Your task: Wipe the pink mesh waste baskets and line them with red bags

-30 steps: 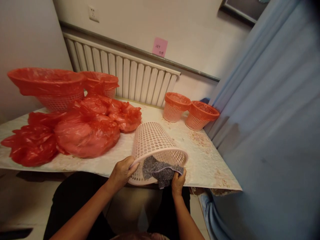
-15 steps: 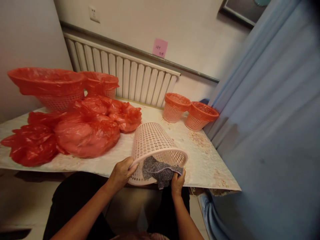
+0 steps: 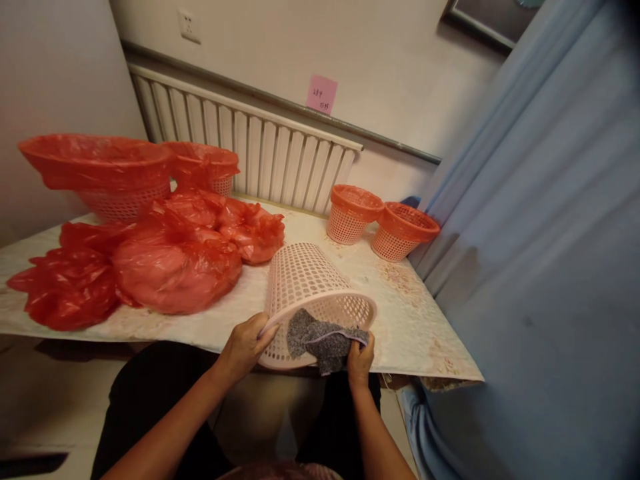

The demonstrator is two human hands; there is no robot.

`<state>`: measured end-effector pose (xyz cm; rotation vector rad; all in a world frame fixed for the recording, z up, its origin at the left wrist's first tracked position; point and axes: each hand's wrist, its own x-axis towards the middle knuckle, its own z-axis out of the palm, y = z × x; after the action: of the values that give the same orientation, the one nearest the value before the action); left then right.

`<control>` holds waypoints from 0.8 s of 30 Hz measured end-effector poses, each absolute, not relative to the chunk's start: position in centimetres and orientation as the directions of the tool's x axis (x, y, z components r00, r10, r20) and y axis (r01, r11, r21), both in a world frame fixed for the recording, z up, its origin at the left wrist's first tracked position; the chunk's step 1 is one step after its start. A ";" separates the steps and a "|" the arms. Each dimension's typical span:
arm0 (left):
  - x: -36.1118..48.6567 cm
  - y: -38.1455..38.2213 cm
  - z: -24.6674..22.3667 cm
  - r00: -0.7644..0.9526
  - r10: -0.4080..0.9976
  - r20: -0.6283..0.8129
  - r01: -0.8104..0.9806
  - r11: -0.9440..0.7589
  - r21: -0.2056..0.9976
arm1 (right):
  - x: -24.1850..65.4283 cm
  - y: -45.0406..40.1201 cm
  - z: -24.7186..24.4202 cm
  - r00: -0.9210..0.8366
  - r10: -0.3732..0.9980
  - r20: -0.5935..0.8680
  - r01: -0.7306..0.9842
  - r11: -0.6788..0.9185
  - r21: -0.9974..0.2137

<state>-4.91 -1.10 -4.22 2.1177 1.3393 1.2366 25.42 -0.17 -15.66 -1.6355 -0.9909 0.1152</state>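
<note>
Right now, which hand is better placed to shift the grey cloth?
Probably the right hand: it grips the grey cloth at the mouth of the tipped pale basket, while the left hand holds the basket.

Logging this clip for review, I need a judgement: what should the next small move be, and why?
Probably the right hand should slide the gray cloth along the inside of the pale basket: it grips one end of the cloth, the rest lies at the basket's open mouth, and the left hand grips the basket, which should steady it.
</note>
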 end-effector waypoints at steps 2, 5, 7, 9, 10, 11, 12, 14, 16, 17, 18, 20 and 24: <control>-5.0 -1.2 -4.7 0.202 0.888 0.414 0.529 -0.455 0.717 | 26.4 0.5 -13.9 0.611 0.649 0.453 0.568 0.039 -0.822; -4.9 -1.7 -5.6 0.268 0.918 0.292 0.512 -0.392 0.764 | 28.6 1.8 -10.1 0.557 0.645 0.523 0.632 0.079 -0.771; -4.5 -2.1 -5.8 0.270 0.926 0.266 0.517 -0.372 0.771 | 30.0 2.5 -6.9 0.486 0.651 0.583 0.688 0.126 -0.715; -3.9 -2.5 -5.3 0.256 0.926 0.278 0.507 -0.373 0.777 | 30.9 2.9 -3.4 0.290 0.633 0.718 0.825 0.214 -0.523; -3.5 -2.7 -4.9 0.251 0.925 0.286 0.496 -0.377 0.783 | 31.1 3.0 -1.8 0.152 0.604 0.782 0.892 0.257 -0.372; -3.2 -2.9 -4.3 0.247 0.924 0.293 0.484 -0.380 0.788 | 30.9 2.9 -0.2 0.040 0.572 0.819 0.926 0.286 -0.245; -2.8 -3.0 -3.7 0.245 0.922 0.299 0.476 -0.383 0.792 | 30.6 2.7 1.1 -0.055 0.532 0.845 0.942 0.308 -0.132; -2.1 -3.1 -2.7 0.246 0.920 0.304 0.485 -0.388 0.784 | 29.3 2.1 3.2 -0.184 0.480 0.858 0.943 0.333 0.016; -1.6 -3.2 -2.0 0.258 0.918 0.302 0.531 -0.395 0.749 | 27.5 1.4 4.2 -0.264 0.464 0.846 0.924 0.372 0.084; -1.5 -3.2 -1.9 0.269 0.916 0.297 0.562 -0.399 0.724 | 26.7 1.1 4.4 -0.294 0.464 0.836 0.912 0.399 0.099; -1.3 -3.2 -1.9 0.280 0.915 0.290 0.591 -0.403 0.698 | 25.9 0.8 4.4 -0.319 0.464 0.827 0.898 0.428 0.106; -1.3 -3.2 -2.1 0.312 0.909 0.277 0.632 -0.416 0.654 | 25.0 0.5 4.4 -0.351 0.463 0.814 0.873 0.477 0.106; -1.4 -3.2 -2.5 0.376 0.890 0.258 0.653 -0.452 0.607 | 25.8 0.6 3.8 -0.349 0.485 0.802 0.846 0.530 0.047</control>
<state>-1.43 -3.17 -2.53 2.2359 1.3377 0.7931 25.83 0.56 3.83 -1.0792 -2.0060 -0.6020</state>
